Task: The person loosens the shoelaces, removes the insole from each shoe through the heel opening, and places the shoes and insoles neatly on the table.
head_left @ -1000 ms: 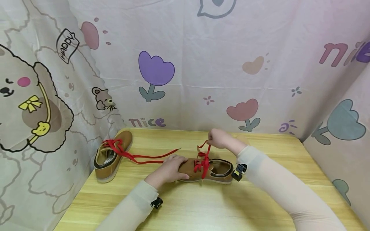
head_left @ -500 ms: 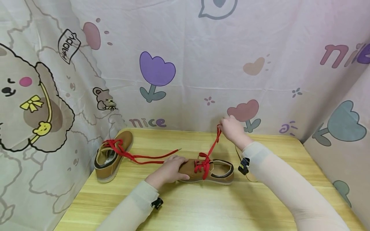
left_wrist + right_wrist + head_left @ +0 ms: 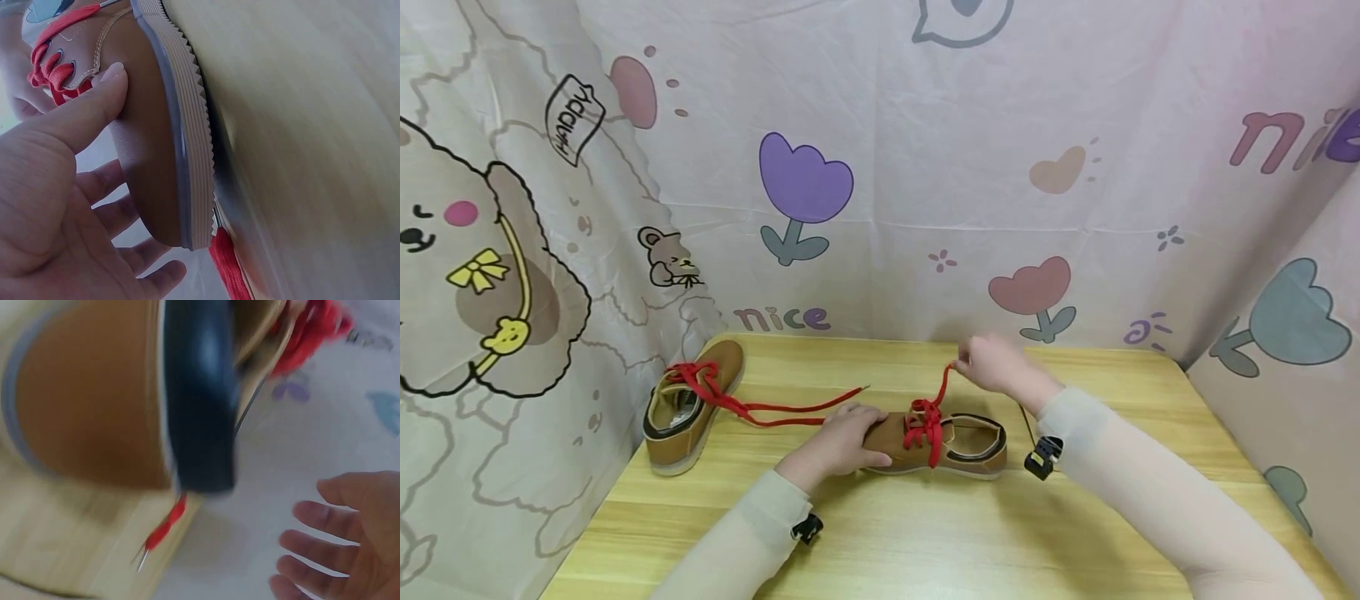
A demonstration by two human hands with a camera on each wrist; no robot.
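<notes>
A brown shoe (image 3: 977,475) with red laces lies on its sole on the wooden table, toe to the left. My left hand (image 3: 850,437) grips its toe, thumb on the upper and fingers round the far side, as the left wrist view shows. Behind the shoe is my right hand (image 3: 996,362), its fingers (image 3: 322,556) apart and relaxed with nothing between them in the right wrist view. A red lace (image 3: 943,387) rises from the shoe's lacing to beside that hand. In the right wrist view, a lace end (image 3: 164,530) with a metal tip shows past the shoe's heel.
A second brown shoe (image 3: 670,450) stands at the table's left edge, its red laces (image 3: 805,408) trailing toward my left hand. A printed curtain (image 3: 910,283) rises behind the table (image 3: 910,542). Near my right wrist, a thin dark line (image 3: 1027,421) runs over the tabletop.
My right hand pulled the red lace up and right until it was taut, then dropped lower and let it go slack. My left hand has kept its place on the toe.
</notes>
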